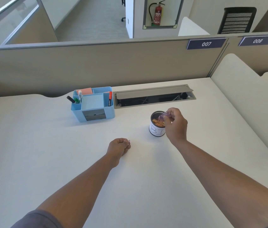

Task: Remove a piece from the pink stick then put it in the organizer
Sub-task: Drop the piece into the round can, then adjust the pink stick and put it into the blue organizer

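Note:
My left hand (119,145) rests on the white desk, fingers closed around a small pale pink piece (127,141) whose tip shows past my thumb. My right hand (176,124) hovers at the rim of a small can (156,129), pinching a crumpled pink, see-through scrap (162,116) over its opening. Orange bits lie inside the can. The blue organizer (93,104) stands at the back left of the desk, well apart from both hands, with markers and pink notes in its compartments.
An open grey cable tray (154,96) is set into the desk behind the can. A beige partition (97,66) closes the far edge. The desk's right edge curves past my right arm.

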`<state>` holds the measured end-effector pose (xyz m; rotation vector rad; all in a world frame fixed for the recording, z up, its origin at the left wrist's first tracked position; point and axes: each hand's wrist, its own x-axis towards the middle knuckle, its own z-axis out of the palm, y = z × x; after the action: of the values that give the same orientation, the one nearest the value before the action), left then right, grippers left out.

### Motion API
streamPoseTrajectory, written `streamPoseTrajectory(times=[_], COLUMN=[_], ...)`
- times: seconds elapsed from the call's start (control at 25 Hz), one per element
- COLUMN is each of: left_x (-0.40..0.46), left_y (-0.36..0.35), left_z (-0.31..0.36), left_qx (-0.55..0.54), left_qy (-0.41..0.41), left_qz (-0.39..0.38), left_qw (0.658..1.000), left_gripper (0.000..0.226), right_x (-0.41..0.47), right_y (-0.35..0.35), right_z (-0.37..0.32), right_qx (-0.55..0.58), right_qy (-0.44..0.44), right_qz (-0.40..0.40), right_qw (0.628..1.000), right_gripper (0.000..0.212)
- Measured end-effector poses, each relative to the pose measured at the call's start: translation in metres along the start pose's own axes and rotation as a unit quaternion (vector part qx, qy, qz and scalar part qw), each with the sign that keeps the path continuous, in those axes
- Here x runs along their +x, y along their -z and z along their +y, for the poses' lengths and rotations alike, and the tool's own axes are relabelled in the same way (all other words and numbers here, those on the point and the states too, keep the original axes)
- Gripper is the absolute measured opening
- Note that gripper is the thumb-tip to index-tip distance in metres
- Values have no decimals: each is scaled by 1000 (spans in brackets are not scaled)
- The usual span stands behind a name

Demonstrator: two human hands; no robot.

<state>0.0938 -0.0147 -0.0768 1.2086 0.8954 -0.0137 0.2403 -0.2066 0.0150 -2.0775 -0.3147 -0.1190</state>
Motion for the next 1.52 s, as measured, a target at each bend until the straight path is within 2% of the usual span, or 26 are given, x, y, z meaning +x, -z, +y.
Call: streamPoseTrajectory(times=[0.12,0.24,0.36,0.44,0.52,0.68,0.92,1.16,1.52], left_x=[0,-3,-9,-15,-23,-41,-64,-78,-84], left_y=[0,-2,-2,1,6,17,32,38,50], left_z=[-1,-2,-4,-7,-12,-14,7,14,18], left_qx=[-2,-2,25,46,46,15,-25,-48,-86], left_qy=[0,-4,-11,-18,-20,-12,-45,-59,-64], left_qz=[0,6,25,29,27,15,0,7,4], left_qw=[1000,1000,999,998,998,1000,999,997,994], left_gripper=[12,11,11,12,13,17,19,20,18], right_x=[0,-2,-6,-10,-22,-59,-100,-107,-112], right_y=[-2,-2,1,2,0,-13,-37,-50,-52], right_z=[2,2,0,-3,-4,-3,-2,-16,-19], right_qx=[42,77,182,259,294,305,317,326,287], right_qy=[-24,-110,-215,-247,-244,-222,-263,-267,-233], right_qz=[20,56,96,100,74,-36,-183,-244,-273], right_qw=[999,989,955,929,921,925,893,874,888], right_gripper=[29,37,32,28,23,16,14,23,23])
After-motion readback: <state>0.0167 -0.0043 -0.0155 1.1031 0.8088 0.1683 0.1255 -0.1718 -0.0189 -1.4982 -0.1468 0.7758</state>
